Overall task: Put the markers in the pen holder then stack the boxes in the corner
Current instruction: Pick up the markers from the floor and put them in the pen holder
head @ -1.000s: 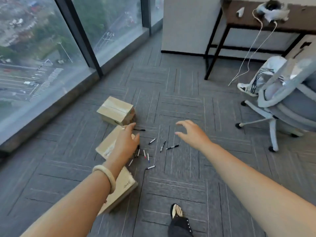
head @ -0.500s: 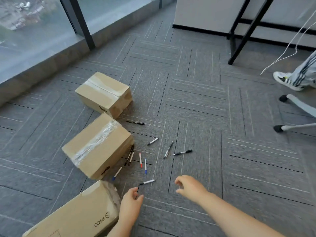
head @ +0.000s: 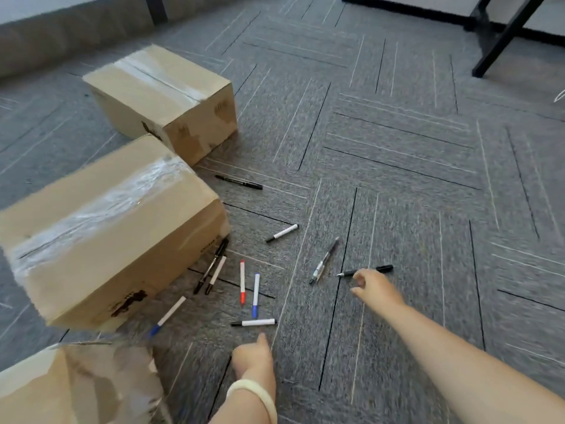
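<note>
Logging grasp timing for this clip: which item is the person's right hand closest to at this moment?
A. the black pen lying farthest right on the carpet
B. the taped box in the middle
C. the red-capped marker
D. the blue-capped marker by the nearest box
A: the right hand has its fingers right at the black pen; whether it already grips it is unclear.

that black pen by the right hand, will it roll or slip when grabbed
The black pen looks slim and rigid, so it should lift stiffly and lightly. Its round barrel could roll, though the ribbed carpet likely damps that. The right hand may need a fingertip pinch.
</note>
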